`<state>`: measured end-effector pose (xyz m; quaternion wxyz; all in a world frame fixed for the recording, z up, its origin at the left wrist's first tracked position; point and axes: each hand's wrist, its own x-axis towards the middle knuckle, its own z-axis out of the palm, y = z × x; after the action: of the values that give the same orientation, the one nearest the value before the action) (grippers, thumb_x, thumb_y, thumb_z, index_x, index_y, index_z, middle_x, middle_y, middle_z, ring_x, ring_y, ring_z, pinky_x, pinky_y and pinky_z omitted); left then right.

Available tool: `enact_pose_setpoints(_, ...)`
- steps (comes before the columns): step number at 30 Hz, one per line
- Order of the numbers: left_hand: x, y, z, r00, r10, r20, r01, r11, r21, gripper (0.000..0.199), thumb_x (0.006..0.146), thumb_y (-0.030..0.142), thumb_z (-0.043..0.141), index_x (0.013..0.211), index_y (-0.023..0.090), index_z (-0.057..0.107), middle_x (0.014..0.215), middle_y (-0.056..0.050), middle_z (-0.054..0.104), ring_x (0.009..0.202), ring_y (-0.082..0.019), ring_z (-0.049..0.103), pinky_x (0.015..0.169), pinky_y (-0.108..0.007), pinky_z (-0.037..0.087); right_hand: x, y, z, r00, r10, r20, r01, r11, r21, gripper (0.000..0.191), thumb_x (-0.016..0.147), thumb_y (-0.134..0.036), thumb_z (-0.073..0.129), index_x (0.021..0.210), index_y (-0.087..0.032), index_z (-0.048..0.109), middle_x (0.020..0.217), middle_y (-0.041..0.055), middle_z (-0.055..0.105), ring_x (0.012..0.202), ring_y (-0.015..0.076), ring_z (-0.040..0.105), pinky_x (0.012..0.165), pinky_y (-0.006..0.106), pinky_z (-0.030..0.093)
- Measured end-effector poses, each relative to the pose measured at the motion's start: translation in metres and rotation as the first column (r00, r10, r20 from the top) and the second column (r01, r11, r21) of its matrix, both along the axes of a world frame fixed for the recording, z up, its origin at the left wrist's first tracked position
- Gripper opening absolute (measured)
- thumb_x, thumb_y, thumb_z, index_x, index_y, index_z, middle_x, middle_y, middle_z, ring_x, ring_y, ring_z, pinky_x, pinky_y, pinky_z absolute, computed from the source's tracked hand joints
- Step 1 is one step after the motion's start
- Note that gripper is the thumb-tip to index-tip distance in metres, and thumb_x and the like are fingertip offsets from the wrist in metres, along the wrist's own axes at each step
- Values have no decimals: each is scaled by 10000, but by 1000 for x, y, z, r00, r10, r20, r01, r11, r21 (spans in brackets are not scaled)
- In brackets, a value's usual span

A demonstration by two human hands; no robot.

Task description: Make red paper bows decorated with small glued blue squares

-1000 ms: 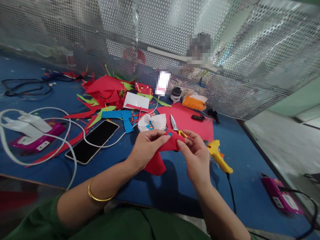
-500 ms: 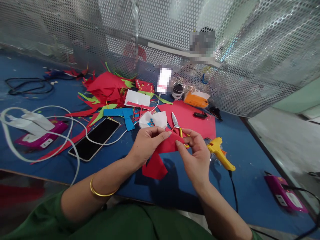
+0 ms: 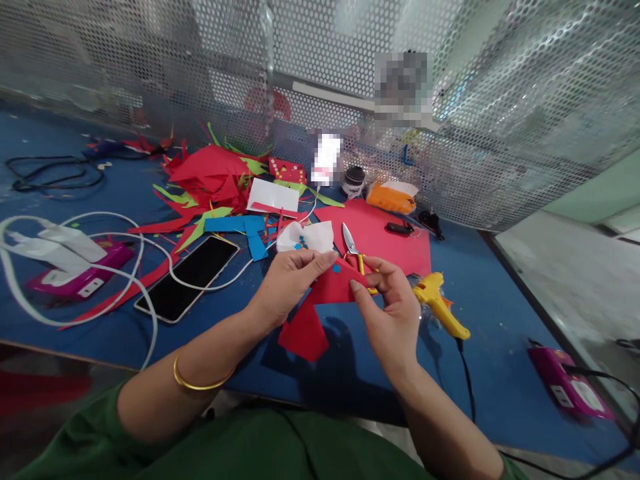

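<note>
Between my two hands is a red paper piece [image 3: 327, 287], with a small blue square [image 3: 337, 269] on its upper edge. My left hand [image 3: 293, 280] pinches its left side with thumb and fingers. On the right end, my right hand [image 3: 387, 300] pinches the paper's edge. A lower flap of red paper [image 3: 304, 333] hangs or lies below; I cannot tell whether it joins the held piece. Just behind my hands are a white paper dish [image 3: 317, 235] with tiny blue bits and scissors [image 3: 350, 240] with their handles partly hidden by my right hand.
A yellow glue gun [image 3: 440, 307] lies right of my right hand. Behind are a red sheet [image 3: 390, 247], an orange packet [image 3: 391, 199] and a dark jar [image 3: 354, 180]. Leftward lie a phone [image 3: 190, 280], white cables, red and green scraps [image 3: 210, 170] and a purple power strip [image 3: 83, 273].
My left thumb has shifted slightly left and up along the paper, and the small blue square now shows beside it. Both hands keep their pinch.
</note>
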<state>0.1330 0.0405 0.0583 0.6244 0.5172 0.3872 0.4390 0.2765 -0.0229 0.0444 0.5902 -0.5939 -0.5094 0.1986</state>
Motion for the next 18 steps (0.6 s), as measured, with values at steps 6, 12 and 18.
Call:
enact_pose_setpoints(6, 2, -3, 0, 997, -76, 31, 78, 992, -98, 286, 631, 374, 851, 694, 157, 677, 647, 6, 657, 575, -110, 541, 572, -239, 430, 0, 0, -1, 1000, 23, 12, -22, 1000, -4, 291, 808, -257, 679, 1091, -238, 614, 753, -42, 610, 699, 140, 601, 713, 317, 524)
enact_pose_setpoints(12, -3, 2, 3, 992, -107, -74, 105, 994, -26, 239, 657, 341, 812, 632, 156, 663, 585, 23, 591, 534, -95, 476, 523, -230, 364, -1, -1, -2, 999, 26, 45, -25, 1000, -11, 273, 808, -250, 675, 1076, -240, 625, 729, -48, 594, 691, 137, 582, 722, 315, 512)
enact_pose_setpoints(18, -7, 9, 6, 989, -131, -73, 131, 991, -7, 190, 631, 308, 835, 621, 170, 704, 598, 14, 607, 584, -111, 497, 580, -246, 401, -2, -2, -2, 999, 41, 17, -41, 999, -24, 298, 816, -253, 669, 1108, -228, 617, 759, -39, 619, 705, 138, 593, 749, 322, 505)
